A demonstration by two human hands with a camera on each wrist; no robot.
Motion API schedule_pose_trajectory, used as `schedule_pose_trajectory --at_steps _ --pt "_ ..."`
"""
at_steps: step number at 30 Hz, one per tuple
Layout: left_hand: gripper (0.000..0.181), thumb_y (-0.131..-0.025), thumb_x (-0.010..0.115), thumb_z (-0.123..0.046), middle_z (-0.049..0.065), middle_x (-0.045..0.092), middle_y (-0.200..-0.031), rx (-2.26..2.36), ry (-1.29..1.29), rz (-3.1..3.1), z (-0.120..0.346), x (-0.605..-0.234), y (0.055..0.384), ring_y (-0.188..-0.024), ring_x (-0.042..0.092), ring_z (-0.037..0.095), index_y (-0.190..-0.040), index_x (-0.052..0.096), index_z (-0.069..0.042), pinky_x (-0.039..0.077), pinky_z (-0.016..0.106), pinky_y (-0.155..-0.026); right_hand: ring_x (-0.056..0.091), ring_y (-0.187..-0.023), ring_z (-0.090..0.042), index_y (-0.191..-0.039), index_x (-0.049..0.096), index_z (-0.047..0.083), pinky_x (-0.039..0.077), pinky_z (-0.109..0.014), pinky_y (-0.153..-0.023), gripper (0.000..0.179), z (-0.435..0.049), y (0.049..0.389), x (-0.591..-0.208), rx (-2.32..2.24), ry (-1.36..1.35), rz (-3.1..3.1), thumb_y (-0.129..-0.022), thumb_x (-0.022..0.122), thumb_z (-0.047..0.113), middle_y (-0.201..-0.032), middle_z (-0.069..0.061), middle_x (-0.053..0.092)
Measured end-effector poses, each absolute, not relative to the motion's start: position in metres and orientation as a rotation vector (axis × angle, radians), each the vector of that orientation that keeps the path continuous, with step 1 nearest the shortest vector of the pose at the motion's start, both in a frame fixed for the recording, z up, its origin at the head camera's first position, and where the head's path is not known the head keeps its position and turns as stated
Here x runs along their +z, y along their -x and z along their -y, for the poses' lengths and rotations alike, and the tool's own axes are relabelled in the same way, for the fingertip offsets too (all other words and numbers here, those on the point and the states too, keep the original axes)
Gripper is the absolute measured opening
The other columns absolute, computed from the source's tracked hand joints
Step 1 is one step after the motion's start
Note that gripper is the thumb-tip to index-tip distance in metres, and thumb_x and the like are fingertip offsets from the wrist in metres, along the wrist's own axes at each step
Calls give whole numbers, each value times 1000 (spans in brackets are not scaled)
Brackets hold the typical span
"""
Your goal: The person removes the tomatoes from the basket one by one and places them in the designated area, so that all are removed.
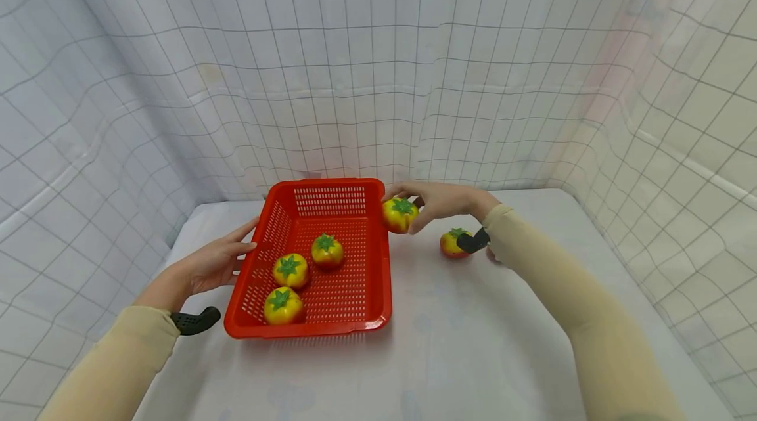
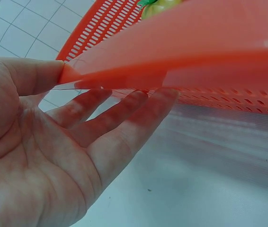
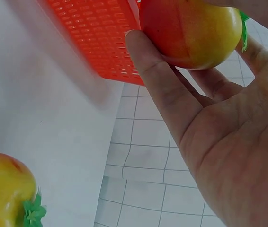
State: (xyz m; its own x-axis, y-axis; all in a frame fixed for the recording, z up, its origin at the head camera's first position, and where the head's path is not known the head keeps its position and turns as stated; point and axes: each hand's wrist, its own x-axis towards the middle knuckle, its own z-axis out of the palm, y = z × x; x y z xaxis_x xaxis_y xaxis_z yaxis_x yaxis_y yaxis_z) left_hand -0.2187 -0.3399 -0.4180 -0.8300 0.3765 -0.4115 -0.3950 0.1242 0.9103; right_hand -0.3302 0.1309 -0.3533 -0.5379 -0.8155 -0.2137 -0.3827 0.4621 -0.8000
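A red plastic basket stands on the table with three red-and-yellow tomatoes inside, among them one tomato near its middle. At the basket's left side, my left hand holds the rim, thumb on the rim and fingers under it against the outer wall. My right hand grips another tomato with a green leafy top, just at the basket's right rim. In the right wrist view this held tomato sits between thumb and fingers, and one fingertip is right at the basket wall.
On the table, right of the basket, lies a further tomato, partly covered by the black wrist strap. A small reddish thing shows beside the right sleeve, mostly hidden. White gridded curtains surround the table.
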Motion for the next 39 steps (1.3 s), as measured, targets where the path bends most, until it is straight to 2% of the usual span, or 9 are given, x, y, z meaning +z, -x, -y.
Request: schedule_pose_trajectory --at_steps 7,14,23,39 --pt "72 -112 42 -28 25 15 -166 1765 19 -1845 340 -418 219 -122 59 32 -164 -7 -37 54 53 -96 46 -128 -28 -140 53 34 53 -42 -96 68 -140 330 -354 -951 932 -2125 -81 82 19 -142 1 48" --pt "72 -112 43 -28 26 17 -165 1765 18 -1855 340 -417 218 -120 60 31 -164 -6 -37 55 53 -95 41 -134 -25 -141 52 35 45 -44 -107 68 -155 330 -353 -941 934 -2142 -82 81 19 -145 2 46" --pt "72 -112 43 -27 27 18 -164 1766 33 -1869 338 -415 217 -118 62 30 -164 -6 -35 55 53 -94 41 -134 -31 -140 52 43 48 -48 -103 67 -183 329 -353 -940 834 -2181 -83 80 23 -145 5 45" --pt "73 -111 44 -27 28 20 -163 1743 31 -1906 337 -414 218 -118 62 30 -164 -6 -33 55 53 -94 39 -138 -29 -142 51 39 40 -55 -109 65 -224 321 -356 -991 741 -2225 -86 79 21 -150 0 42"
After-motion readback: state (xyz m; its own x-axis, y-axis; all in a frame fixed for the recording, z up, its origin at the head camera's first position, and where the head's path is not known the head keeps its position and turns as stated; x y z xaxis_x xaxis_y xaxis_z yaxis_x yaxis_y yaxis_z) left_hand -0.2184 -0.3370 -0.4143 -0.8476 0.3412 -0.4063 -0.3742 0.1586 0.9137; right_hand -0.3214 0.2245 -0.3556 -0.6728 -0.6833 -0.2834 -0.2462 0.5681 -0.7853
